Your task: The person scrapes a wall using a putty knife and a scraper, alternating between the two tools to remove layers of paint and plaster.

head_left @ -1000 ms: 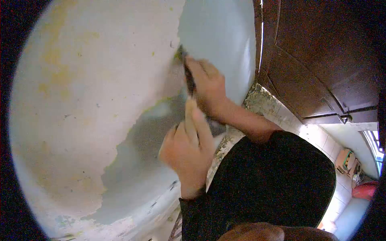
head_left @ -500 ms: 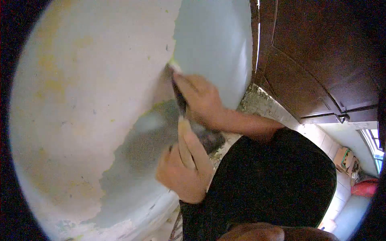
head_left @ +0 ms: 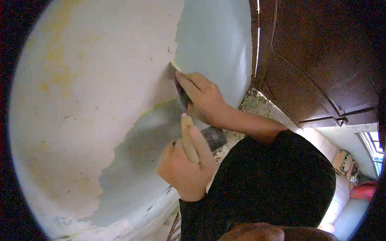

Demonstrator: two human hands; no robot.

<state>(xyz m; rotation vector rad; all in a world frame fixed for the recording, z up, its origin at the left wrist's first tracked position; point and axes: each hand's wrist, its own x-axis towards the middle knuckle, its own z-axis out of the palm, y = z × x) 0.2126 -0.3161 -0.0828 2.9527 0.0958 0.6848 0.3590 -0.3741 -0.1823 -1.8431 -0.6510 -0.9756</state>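
A dark, thin blade (head_left: 181, 94) lies against the pale, patchy wall surface (head_left: 96, 80), its tip near the edge of the blue-grey area. My right hand (head_left: 205, 98), the upper one, is closed on the blade, fingertips near its far end. Below it, my left hand (head_left: 185, 166) wraps round a light, wood-coloured handle (head_left: 189, 138). The handle lines up with the blade's lower end; whether they are one tool is hard to tell. Smooth grey coating (head_left: 148, 132) lies left of the handle.
A dark brown door (head_left: 317, 52) with a metal handle fills the upper right. Rough debris (head_left: 257, 100) lies along the floor edge. Further right are a box of items (head_left: 343, 162), a red object (head_left: 364, 190) and a bright window (head_left: 372, 140). A black-clothed body (head_left: 273, 176) is at lower right.
The hands and blade have shifted only slightly on the wall. My left hand's fingers now sit a little further down the light handle, and the view has moved slightly.
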